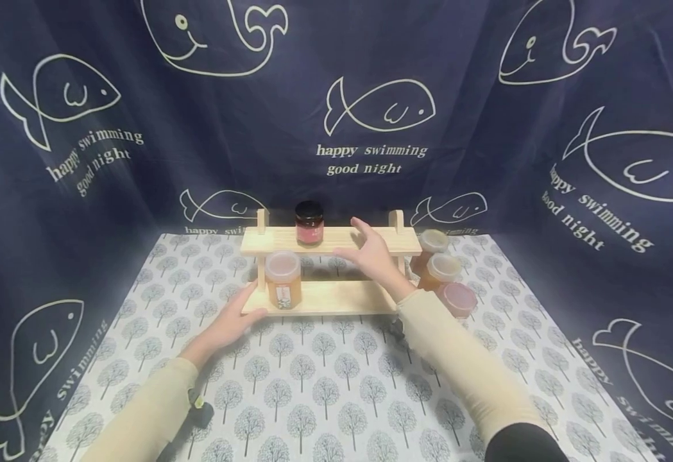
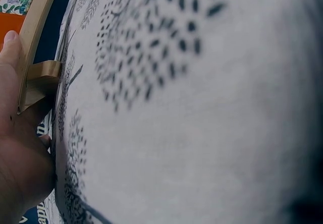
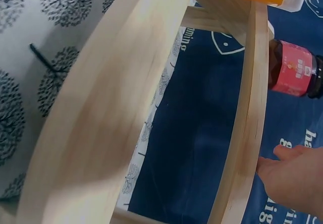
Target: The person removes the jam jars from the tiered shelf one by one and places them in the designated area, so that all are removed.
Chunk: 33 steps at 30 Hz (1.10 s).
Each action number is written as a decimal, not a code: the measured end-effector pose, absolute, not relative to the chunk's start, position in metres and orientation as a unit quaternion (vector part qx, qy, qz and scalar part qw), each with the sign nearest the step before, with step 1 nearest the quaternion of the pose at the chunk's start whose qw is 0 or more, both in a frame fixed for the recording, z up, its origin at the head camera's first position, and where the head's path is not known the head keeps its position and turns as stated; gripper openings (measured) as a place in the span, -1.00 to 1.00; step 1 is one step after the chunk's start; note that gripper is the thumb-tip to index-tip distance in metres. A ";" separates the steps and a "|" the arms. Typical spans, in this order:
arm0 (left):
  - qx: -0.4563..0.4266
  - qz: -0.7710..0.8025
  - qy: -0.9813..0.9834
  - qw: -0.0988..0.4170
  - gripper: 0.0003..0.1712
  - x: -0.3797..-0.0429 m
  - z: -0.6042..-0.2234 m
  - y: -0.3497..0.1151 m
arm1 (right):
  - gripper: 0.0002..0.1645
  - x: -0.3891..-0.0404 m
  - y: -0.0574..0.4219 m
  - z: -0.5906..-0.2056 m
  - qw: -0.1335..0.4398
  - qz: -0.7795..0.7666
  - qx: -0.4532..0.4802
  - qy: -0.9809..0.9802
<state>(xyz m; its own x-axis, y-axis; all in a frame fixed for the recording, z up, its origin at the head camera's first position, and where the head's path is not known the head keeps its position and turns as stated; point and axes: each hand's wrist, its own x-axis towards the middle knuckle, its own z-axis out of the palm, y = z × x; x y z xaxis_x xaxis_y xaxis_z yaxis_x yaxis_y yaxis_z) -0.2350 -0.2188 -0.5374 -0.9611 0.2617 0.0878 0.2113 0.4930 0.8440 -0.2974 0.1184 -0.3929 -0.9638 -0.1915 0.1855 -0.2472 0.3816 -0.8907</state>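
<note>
A two-tier wooden rack (image 1: 342, 297) stands on the cloth. My left hand (image 1: 233, 322) grips the left end of its lower shelf, with the thumb (image 2: 10, 45) over the board's edge. A jar of amber contents with a pale lid (image 1: 283, 279) sits on that shelf, close to this hand. On the upper shelf, left of its middle, is a small dark-lidded jar (image 1: 310, 224) with a pink label. My right hand (image 1: 373, 255) is at the upper shelf's front edge, right of the small jar, thumb and fingers spread apart and holding nothing.
To the rack's right stand three lidded jars: a rear one (image 1: 433, 245), a middle one (image 1: 441, 269) and a front one with a pinkish lid (image 1: 457, 299). A tree-print cloth (image 1: 324, 385) covers the table. Dark blue fish-print curtains (image 1: 463, 154) enclose the back and sides.
</note>
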 end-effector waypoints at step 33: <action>0.128 0.470 0.873 0.028 -0.03 -0.235 -0.531 -0.217 | 0.04 -0.323 0.041 -0.399 0.087 0.483 0.109 -0.865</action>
